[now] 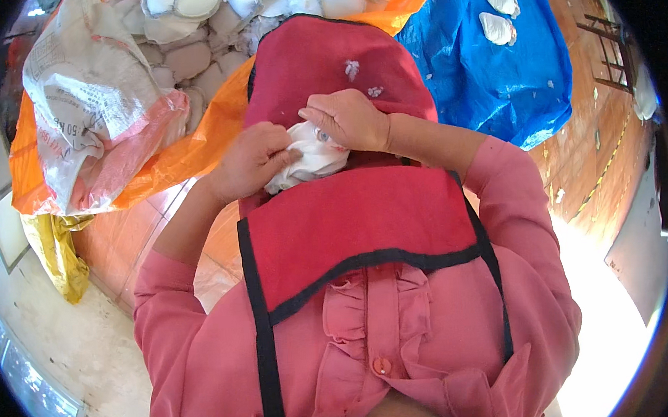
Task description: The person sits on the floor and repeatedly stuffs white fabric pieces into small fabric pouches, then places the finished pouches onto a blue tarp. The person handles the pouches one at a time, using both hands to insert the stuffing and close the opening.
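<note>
A soft white fabric piece (317,162) is gathered between my two hands above my lap. My left hand (253,161) is closed on its left side, thumb and fingers pinching the cloth. Closed over its upper right edge is my right hand (350,119), with the thumb bent on top. A small round bluish-grey spot (322,136) shows on the cloth beside the right hand; I cannot make out what it is. Under the hands lies my red apron (317,57) with black edging, and tufts of white stuffing (352,70) cling to it.
Ahead on the left, an orange sheet (221,116) holds many white padded pieces (187,61) and a printed white sack (86,101). On the right, two white stuffed pieces (499,29) lie on a blue sheet (456,79). A dark stool (609,54) stands at the far right.
</note>
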Motion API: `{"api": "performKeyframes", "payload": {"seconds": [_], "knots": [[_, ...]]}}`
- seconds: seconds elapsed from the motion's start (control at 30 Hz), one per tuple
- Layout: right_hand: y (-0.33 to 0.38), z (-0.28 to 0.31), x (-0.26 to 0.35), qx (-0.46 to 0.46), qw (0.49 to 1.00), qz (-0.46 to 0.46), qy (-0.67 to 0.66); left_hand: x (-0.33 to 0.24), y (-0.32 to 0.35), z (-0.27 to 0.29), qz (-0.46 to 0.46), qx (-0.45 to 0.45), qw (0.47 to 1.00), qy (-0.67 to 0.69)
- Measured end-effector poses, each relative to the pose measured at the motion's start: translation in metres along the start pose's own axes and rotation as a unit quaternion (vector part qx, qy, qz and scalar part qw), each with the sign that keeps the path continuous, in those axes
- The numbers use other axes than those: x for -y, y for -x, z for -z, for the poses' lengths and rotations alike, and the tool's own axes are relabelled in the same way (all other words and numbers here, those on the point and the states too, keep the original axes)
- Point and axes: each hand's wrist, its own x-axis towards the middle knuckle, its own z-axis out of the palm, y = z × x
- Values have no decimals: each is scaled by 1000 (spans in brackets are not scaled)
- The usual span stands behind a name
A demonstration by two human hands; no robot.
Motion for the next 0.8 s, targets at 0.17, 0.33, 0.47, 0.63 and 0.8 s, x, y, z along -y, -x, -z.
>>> {"api": "performKeyframes", "payload": {"seconds": [0.17,0.33,0.47,0.63,0.8], "knots": [[-30,18,19,-40,993,-74,78,-60,-17,5,71,-155,971,-170],[-53,20,16,-89,986,-132,43,-82,-38,-24,139,-241,896,-347],[-50,3,15,-147,978,-144,-18,-52,-50,-40,155,-320,870,-340],[-40,-12,1,-144,972,-181,-39,-32,-48,-46,150,-283,865,-387],[-32,-14,-12,-148,973,-165,-71,-6,-43,-49,118,-310,883,-332]]}}
